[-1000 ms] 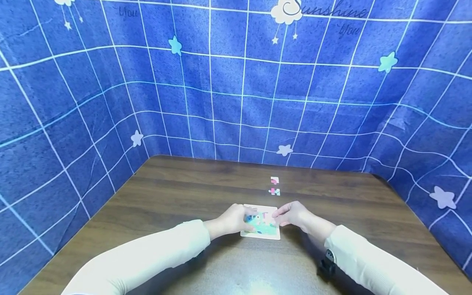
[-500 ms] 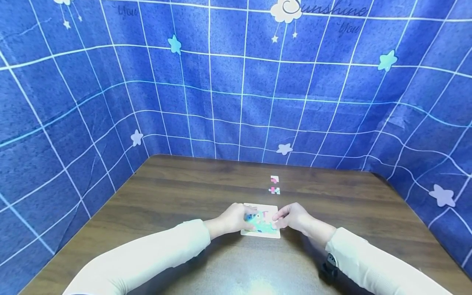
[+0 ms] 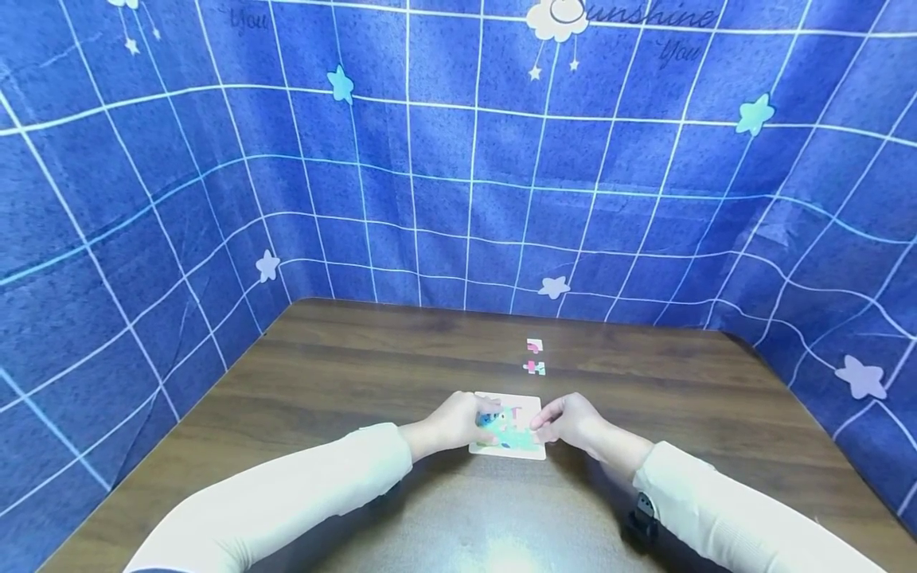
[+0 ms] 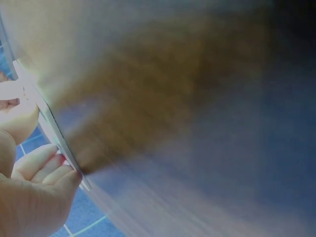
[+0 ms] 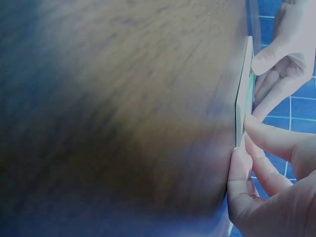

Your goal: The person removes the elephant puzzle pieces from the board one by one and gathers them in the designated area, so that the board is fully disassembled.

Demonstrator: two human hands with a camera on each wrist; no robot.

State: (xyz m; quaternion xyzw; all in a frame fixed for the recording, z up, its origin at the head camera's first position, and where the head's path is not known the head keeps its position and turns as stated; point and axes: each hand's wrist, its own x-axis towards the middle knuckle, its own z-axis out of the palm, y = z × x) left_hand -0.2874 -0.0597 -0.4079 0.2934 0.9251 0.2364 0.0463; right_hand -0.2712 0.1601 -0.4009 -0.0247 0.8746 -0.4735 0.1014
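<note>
A small jigsaw puzzle (image 3: 510, 440) in a pale tray lies flat on the table in the head view, its picture blue, green and pink. My left hand (image 3: 455, 422) grips its left side, thumb and fingers over the picture. At the opposite edge, my right hand (image 3: 573, 422) has thumb and index finger bent onto the puzzle. The right wrist view shows a fingertip on top of the tray edge (image 5: 240, 116) and other curled fingers against its side. Whether a separate piece is under those fingertips is hidden.
Two loose jigsaw pieces (image 3: 534, 368), pink and white with some light blue, lie beyond the puzzle on the brown wooden table (image 3: 387, 350). A blue curtain (image 3: 444, 191) with white lines and stars hangs around the table's back and sides.
My right fingertips have shifted slightly toward the near side along the puzzle's right part. My left hand keeps its hold, and the loose pieces stay in place.
</note>
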